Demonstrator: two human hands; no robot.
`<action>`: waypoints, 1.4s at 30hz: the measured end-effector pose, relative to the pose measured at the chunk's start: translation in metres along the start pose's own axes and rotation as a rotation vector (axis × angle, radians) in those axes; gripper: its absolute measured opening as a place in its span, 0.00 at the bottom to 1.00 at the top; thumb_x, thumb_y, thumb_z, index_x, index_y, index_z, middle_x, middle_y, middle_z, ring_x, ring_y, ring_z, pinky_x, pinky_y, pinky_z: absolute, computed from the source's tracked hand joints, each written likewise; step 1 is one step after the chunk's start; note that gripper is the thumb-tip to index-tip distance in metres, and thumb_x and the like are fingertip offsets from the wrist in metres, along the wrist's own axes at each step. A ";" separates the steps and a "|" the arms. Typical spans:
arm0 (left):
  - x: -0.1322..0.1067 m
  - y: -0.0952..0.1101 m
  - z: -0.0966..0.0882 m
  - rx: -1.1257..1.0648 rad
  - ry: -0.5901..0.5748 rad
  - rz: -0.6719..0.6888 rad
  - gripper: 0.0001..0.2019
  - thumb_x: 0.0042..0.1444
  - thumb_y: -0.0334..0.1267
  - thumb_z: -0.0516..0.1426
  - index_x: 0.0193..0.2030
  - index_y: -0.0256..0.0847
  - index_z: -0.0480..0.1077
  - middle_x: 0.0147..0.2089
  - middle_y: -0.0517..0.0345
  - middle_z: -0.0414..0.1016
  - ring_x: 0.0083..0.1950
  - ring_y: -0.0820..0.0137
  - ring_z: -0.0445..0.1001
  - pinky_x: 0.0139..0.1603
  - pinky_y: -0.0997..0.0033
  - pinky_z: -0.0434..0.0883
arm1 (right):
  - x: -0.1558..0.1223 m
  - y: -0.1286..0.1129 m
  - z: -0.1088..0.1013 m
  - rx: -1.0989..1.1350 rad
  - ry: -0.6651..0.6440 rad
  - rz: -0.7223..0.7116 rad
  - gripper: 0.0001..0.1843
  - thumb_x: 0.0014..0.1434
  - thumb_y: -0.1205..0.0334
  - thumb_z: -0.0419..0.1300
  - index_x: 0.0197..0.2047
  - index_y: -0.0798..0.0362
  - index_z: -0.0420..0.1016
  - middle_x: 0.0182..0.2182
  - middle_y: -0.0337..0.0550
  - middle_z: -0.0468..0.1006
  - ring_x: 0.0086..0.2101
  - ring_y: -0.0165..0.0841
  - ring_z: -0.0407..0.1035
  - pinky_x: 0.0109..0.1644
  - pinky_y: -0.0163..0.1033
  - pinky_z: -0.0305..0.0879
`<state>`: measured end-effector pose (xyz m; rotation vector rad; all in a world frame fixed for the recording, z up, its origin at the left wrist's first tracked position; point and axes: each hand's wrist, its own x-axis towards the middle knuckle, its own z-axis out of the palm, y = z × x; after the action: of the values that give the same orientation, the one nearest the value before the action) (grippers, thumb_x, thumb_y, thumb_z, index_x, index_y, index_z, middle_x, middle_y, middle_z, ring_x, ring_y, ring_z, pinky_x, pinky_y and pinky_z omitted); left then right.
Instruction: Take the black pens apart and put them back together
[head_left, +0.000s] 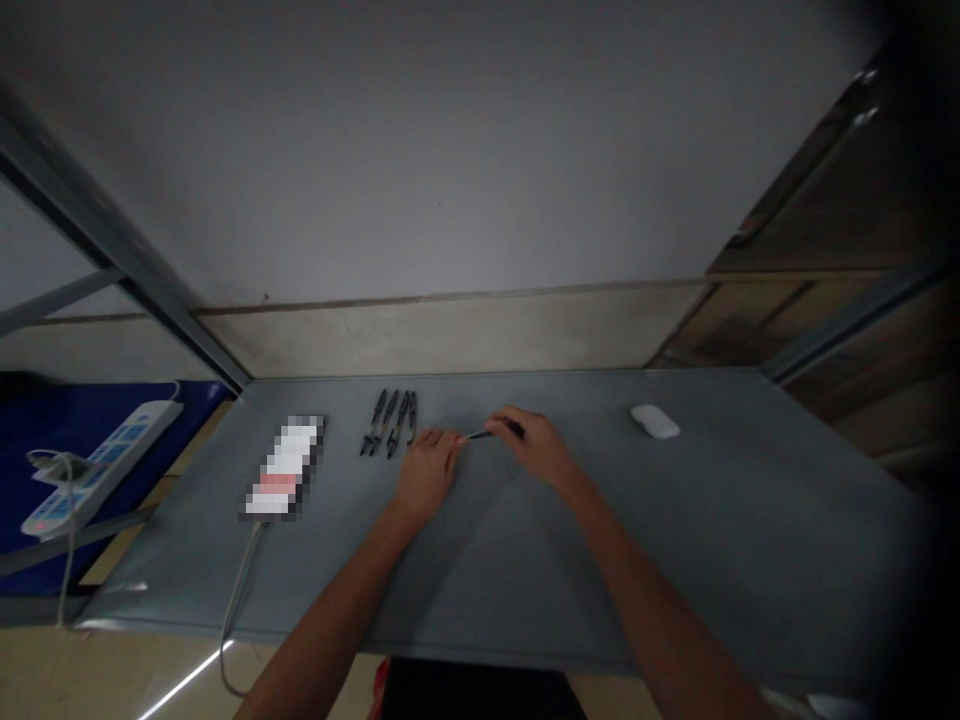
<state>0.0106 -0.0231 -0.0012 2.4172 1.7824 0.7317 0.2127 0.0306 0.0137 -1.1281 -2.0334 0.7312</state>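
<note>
Both my hands are above the grey tabletop, closed on a slim pen (481,434) that spans the gap between them. My left hand (430,468) pinches its thin, pale end. My right hand (534,443) grips the darker end, part of which shows past the fingers. Whether the pen is whole or in parts I cannot tell. Just left of my left hand, several black pens (391,424) lie side by side on the table, the nearest close to the fingers.
A phone (283,468) with a blurred screen lies at the left, its cable (238,590) hanging over the front edge. A white rounded case (655,421) rests at the right. Beyond the left metal post, a power strip (105,468) sits on a blue surface. A wall closes the back.
</note>
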 end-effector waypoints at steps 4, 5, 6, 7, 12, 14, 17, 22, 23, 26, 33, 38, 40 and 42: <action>0.001 0.005 0.007 -0.127 -0.060 -0.039 0.21 0.70 0.43 0.42 0.39 0.41 0.73 0.34 0.54 0.77 0.39 0.66 0.74 0.42 0.67 0.69 | 0.002 0.014 0.005 0.358 -0.034 0.262 0.17 0.61 0.46 0.57 0.32 0.51 0.73 0.16 0.31 0.64 0.18 0.28 0.59 0.22 0.33 0.54; 0.002 0.005 0.008 -0.163 -0.072 -0.049 0.22 0.70 0.43 0.41 0.38 0.40 0.74 0.33 0.54 0.77 0.38 0.67 0.75 0.42 0.68 0.69 | 0.003 0.018 0.007 0.415 -0.031 0.284 0.16 0.61 0.47 0.58 0.33 0.51 0.73 0.16 0.30 0.64 0.17 0.28 0.59 0.22 0.33 0.53; 0.003 0.005 0.009 -0.201 -0.084 -0.061 0.23 0.70 0.44 0.41 0.36 0.40 0.74 0.32 0.55 0.77 0.36 0.67 0.75 0.42 0.68 0.69 | 0.003 0.020 0.008 0.456 -0.020 0.284 0.14 0.60 0.47 0.59 0.36 0.51 0.73 0.16 0.30 0.65 0.18 0.28 0.60 0.22 0.33 0.55; 0.003 0.004 0.009 -0.239 -0.093 -0.077 0.24 0.70 0.44 0.40 0.34 0.40 0.74 0.31 0.55 0.77 0.35 0.67 0.75 0.41 0.69 0.69 | 0.003 0.022 0.009 0.484 -0.009 0.267 0.14 0.59 0.48 0.60 0.38 0.50 0.73 0.18 0.31 0.67 0.19 0.28 0.62 0.24 0.33 0.57; 0.007 -0.002 0.004 -0.366 -0.131 -0.199 0.28 0.69 0.48 0.39 0.31 0.39 0.73 0.28 0.56 0.77 0.31 0.69 0.74 0.35 0.72 0.66 | 0.004 0.019 0.010 0.496 0.034 0.140 0.15 0.53 0.52 0.66 0.41 0.49 0.74 0.36 0.41 0.77 0.37 0.34 0.73 0.42 0.39 0.70; 0.007 -0.004 0.003 -0.388 -0.136 -0.219 0.28 0.69 0.49 0.38 0.31 0.39 0.74 0.28 0.56 0.77 0.31 0.69 0.74 0.33 0.73 0.65 | 0.003 0.017 0.009 0.483 0.012 0.124 0.16 0.52 0.52 0.67 0.42 0.49 0.74 0.41 0.43 0.77 0.42 0.36 0.73 0.46 0.41 0.70; 0.007 -0.004 0.003 -0.392 -0.135 -0.201 0.28 0.69 0.49 0.38 0.33 0.39 0.74 0.29 0.56 0.78 0.31 0.70 0.74 0.34 0.73 0.66 | 0.003 0.016 0.008 0.456 -0.009 0.175 0.17 0.58 0.48 0.62 0.46 0.49 0.74 0.35 0.40 0.77 0.33 0.33 0.72 0.37 0.38 0.69; 0.005 -0.002 0.008 -0.271 -0.111 -0.101 0.26 0.70 0.46 0.39 0.34 0.40 0.74 0.31 0.54 0.78 0.35 0.68 0.75 0.41 0.70 0.68 | 0.005 0.021 0.010 0.298 0.065 0.189 0.17 0.62 0.47 0.55 0.35 0.51 0.74 0.22 0.35 0.68 0.24 0.31 0.64 0.28 0.35 0.60; 0.004 -0.001 0.009 -0.230 -0.109 -0.088 0.26 0.70 0.46 0.39 0.34 0.40 0.74 0.32 0.54 0.78 0.36 0.67 0.75 0.42 0.69 0.68 | 0.005 0.022 0.009 0.296 0.059 0.168 0.15 0.61 0.48 0.56 0.37 0.51 0.74 0.23 0.35 0.69 0.25 0.31 0.65 0.29 0.35 0.60; 0.003 -0.002 0.010 -0.134 -0.111 -0.077 0.24 0.69 0.48 0.42 0.35 0.39 0.74 0.31 0.52 0.77 0.36 0.66 0.75 0.42 0.67 0.69 | 0.004 0.023 0.005 0.355 0.015 0.138 0.14 0.60 0.51 0.59 0.46 0.49 0.72 0.28 0.37 0.74 0.29 0.33 0.69 0.33 0.36 0.65; 0.005 -0.004 0.010 -0.093 -0.091 -0.055 0.22 0.69 0.46 0.44 0.35 0.39 0.73 0.33 0.53 0.78 0.38 0.66 0.75 0.43 0.67 0.69 | 0.002 0.021 0.002 0.318 -0.057 0.180 0.17 0.63 0.47 0.56 0.38 0.51 0.75 0.28 0.39 0.75 0.26 0.32 0.68 0.29 0.36 0.63; 0.004 -0.003 0.012 -0.047 -0.133 -0.020 0.21 0.69 0.45 0.44 0.35 0.39 0.73 0.36 0.51 0.79 0.41 0.64 0.76 0.49 0.62 0.69 | 0.002 0.017 0.005 0.277 -0.057 0.135 0.16 0.64 0.49 0.55 0.43 0.51 0.76 0.22 0.36 0.70 0.23 0.31 0.65 0.28 0.35 0.60; 0.003 -0.002 0.013 -0.040 -0.147 -0.010 0.18 0.69 0.43 0.44 0.41 0.38 0.73 0.40 0.50 0.79 0.44 0.63 0.76 0.50 0.61 0.70 | 0.001 0.016 0.005 0.274 -0.044 0.102 0.15 0.63 0.53 0.57 0.50 0.49 0.75 0.28 0.38 0.74 0.28 0.32 0.68 0.32 0.36 0.63; 0.002 -0.001 0.013 -0.059 -0.163 0.024 0.16 0.69 0.39 0.43 0.50 0.39 0.70 0.44 0.49 0.79 0.46 0.63 0.76 0.51 0.61 0.70 | 0.001 0.014 0.006 0.258 -0.049 0.085 0.14 0.61 0.55 0.58 0.48 0.48 0.75 0.36 0.42 0.78 0.35 0.34 0.71 0.38 0.38 0.66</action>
<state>0.0148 -0.0177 -0.0121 2.3881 1.6506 0.5618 0.2141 0.0374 0.0002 -1.0603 -1.8745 1.0400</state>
